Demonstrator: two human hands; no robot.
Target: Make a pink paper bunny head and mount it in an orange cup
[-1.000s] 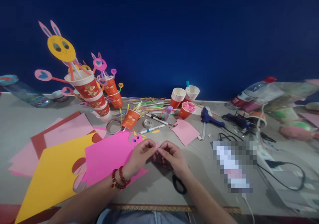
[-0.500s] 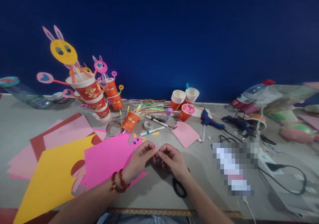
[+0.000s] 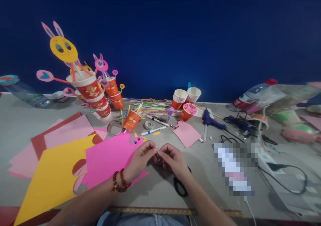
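Observation:
My left hand (image 3: 142, 156), with red bead bracelets at its wrist, pinches a small piece of pink paper (image 3: 156, 146). Meeting it at the fingertips, my right hand (image 3: 175, 157) is closed on the same piece, most of which the fingers hide. Below my right hand lies a pair of scissors with black handles (image 3: 180, 188), partly covered by the wrist. A bright pink sheet (image 3: 107, 162) spreads beneath my left forearm. At its top corner is a small pink paper face (image 3: 137, 141) with drawn eyes.
Yellow paper (image 3: 52, 172) lies at left. Behind it stand stacked cups with a yellow rabbit face (image 3: 64, 49). Straws, markers, a tape roll (image 3: 149, 125), a glue stick (image 3: 169, 115) and paper cups (image 3: 179, 98) line the back. A blue glue gun (image 3: 213, 121) and cables occupy the right.
Both hands stay together at the pink paper, with only a slight shift of the fingertips. The whole view has moved a little; the things on the table lie as before.

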